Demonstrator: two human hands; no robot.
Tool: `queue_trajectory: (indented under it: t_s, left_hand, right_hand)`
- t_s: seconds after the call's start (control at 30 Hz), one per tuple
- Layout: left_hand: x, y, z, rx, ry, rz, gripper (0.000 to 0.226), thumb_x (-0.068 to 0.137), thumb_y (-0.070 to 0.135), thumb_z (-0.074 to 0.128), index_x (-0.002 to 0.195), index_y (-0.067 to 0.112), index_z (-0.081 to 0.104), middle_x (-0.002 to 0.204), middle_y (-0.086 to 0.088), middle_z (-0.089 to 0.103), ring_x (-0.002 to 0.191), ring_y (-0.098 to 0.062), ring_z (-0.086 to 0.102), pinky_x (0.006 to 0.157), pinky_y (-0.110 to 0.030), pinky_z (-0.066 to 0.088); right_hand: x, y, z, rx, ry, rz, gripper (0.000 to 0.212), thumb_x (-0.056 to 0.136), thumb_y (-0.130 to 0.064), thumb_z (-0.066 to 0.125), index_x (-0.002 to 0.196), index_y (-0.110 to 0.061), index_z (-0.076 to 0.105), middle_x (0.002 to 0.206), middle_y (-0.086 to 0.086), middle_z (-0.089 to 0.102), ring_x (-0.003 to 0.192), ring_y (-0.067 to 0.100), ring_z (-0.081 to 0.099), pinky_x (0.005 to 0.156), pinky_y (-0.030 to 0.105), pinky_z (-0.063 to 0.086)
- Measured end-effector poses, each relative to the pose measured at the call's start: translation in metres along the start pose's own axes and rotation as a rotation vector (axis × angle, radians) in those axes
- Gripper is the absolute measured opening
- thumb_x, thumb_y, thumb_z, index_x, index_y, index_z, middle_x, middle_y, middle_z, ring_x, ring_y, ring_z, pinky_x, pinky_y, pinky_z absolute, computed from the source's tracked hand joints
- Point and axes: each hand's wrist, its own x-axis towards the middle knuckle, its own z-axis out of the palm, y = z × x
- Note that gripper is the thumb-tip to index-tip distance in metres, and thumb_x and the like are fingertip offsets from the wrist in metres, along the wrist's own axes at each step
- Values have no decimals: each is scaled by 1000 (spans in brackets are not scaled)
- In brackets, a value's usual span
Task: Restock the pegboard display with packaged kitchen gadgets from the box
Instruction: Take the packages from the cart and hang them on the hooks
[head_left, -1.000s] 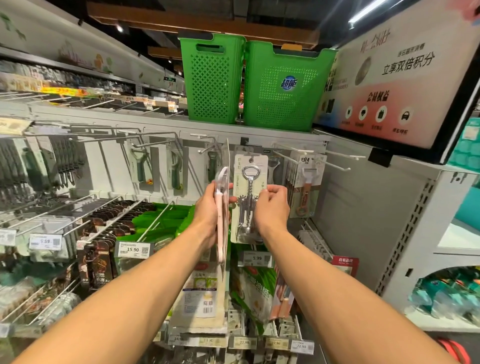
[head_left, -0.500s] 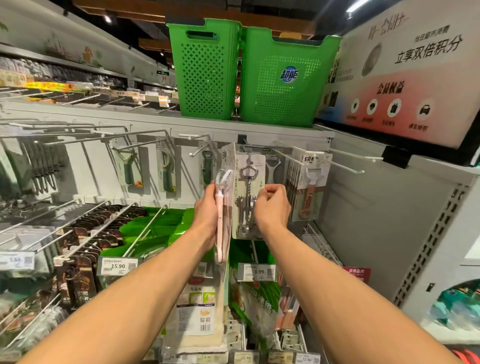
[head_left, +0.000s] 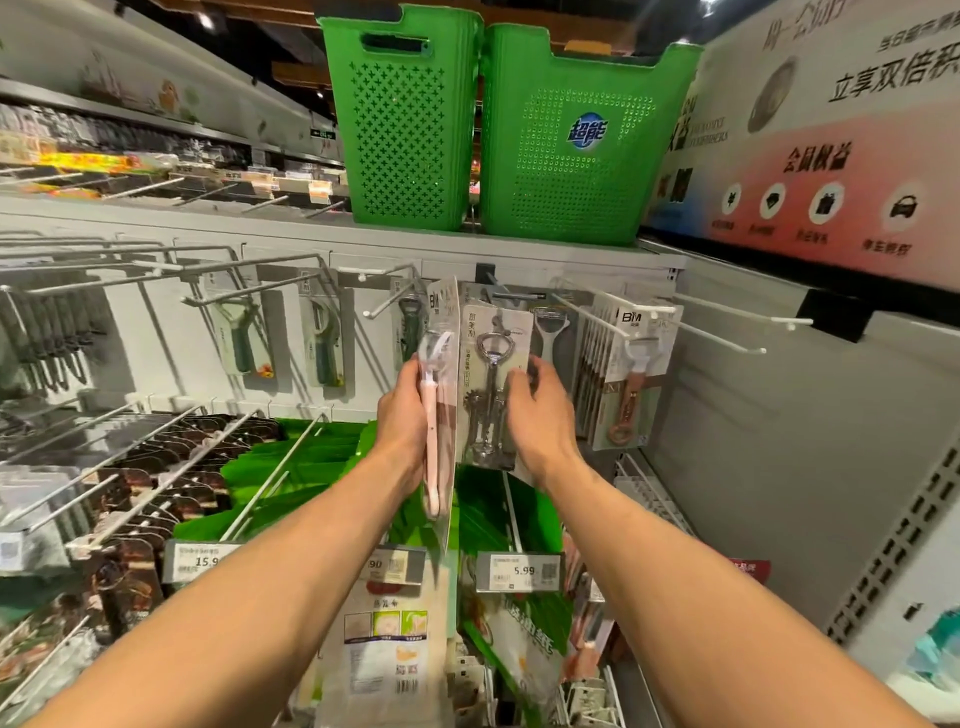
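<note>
A carded metal corkscrew (head_left: 491, 384) hangs at the middle of the white pegboard (head_left: 171, 343), its card top at a hook. My right hand (head_left: 537, 415) rests against the card's right edge with the fingers spread on it. My left hand (head_left: 402, 415) is shut on a blister pack with a pink-handled gadget (head_left: 434, 415), held edge-on just left of the corkscrew. The box is not in view.
Two green baskets (head_left: 410, 130) stand on the shelf top above. Bare hooks (head_left: 727, 332) jut out to the right, beside a row of rose-gold openers (head_left: 631, 384). Peelers (head_left: 241, 332) hang at the left. Long prongs with dark packs (head_left: 171, 467) and price tags (head_left: 519, 571) lie below.
The view has closed in on the pegboard. My right hand has slid from the corkscrew card's upper edge down to its right side. The left hand keeps the pink gadget pack.
</note>
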Motion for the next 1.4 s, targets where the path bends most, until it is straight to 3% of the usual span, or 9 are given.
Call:
queue_trajectory:
  t_s: [0.1, 0.17, 0.27, 0.47, 0.67, 0.83, 1.07, 1.23, 1.4]
  left_hand:
    - [7, -1, 3, -37, 13, -30, 57, 109, 50, 45, 121, 1, 71, 54, 1, 53, 36, -10, 46, 39, -21, 39]
    - [11, -3, 5, -55, 11, -42, 52, 107, 52, 48, 104, 7, 75, 57, -1, 52, 38, -12, 48, 40, -21, 40]
    - [16, -4, 6, -42, 16, -40, 51, 108, 50, 48, 71, 20, 68, 54, 2, 55, 44, -15, 52, 49, -27, 44]
    - [22, -4, 10, -35, 25, -9, 40, 112, 42, 42, 100, 15, 68, 53, 4, 55, 41, -10, 51, 44, -24, 44]
    - [41, -8, 9, -21, 33, 27, 38, 113, 37, 41, 113, 13, 71, 67, -8, 63, 43, -12, 52, 44, -24, 45]
    - [70, -10, 13, -34, 34, -13, 49, 112, 45, 41, 117, 8, 74, 53, 2, 57, 42, -12, 53, 49, -27, 47]
    - [126, -15, 23, 100, 92, 1, 40, 110, 41, 45, 93, 17, 72, 53, 2, 57, 46, -14, 52, 49, -24, 42]
    - [156, -18, 30, 118, 100, -19, 47, 107, 46, 48, 82, 15, 72, 55, -1, 60, 55, -21, 54, 62, -32, 43]
    - [170, -18, 36, 109, 106, 0, 44, 101, 47, 55, 78, 15, 73, 65, -10, 67, 68, -29, 64, 77, -50, 59]
  right_hand:
    - [5, 5, 3, -25, -38, -9, 41, 109, -39, 41, 139, -15, 56, 121, 3, 68, 114, 22, 64, 102, 40, 50]
    - [8, 9, 4, -16, -63, -9, 46, 110, -39, 41, 148, -14, 49, 135, 2, 63, 124, 20, 58, 110, 36, 44]
    - [11, 12, 6, -25, -65, -24, 50, 110, -40, 41, 153, -15, 43, 140, 0, 60, 127, 17, 56, 106, 30, 43]
    - [22, 18, 12, -62, 25, -53, 42, 110, -39, 40, 142, -15, 53, 114, -3, 66, 105, 14, 60, 85, 25, 40]
    - [42, 23, 23, -124, 107, -47, 34, 109, -40, 42, 127, -17, 60, 106, 0, 68, 91, 17, 57, 79, 26, 36]
    - [82, 29, 37, -159, 120, 14, 32, 108, -40, 44, 123, -17, 60, 100, -2, 62, 91, 19, 57, 77, 27, 35]
    - [139, 45, 60, -89, 99, 159, 26, 106, -38, 48, 118, -20, 62, 101, 4, 67, 95, 26, 63, 80, 30, 44]
    - [171, 48, 71, -179, 101, 239, 24, 108, -36, 42, 104, -17, 58, 76, 0, 55, 84, 28, 62, 71, 35, 47]
    - [191, 55, 88, -240, 37, 189, 38, 102, -47, 39, 113, -18, 60, 107, 9, 66, 105, 32, 64, 82, 39, 49]
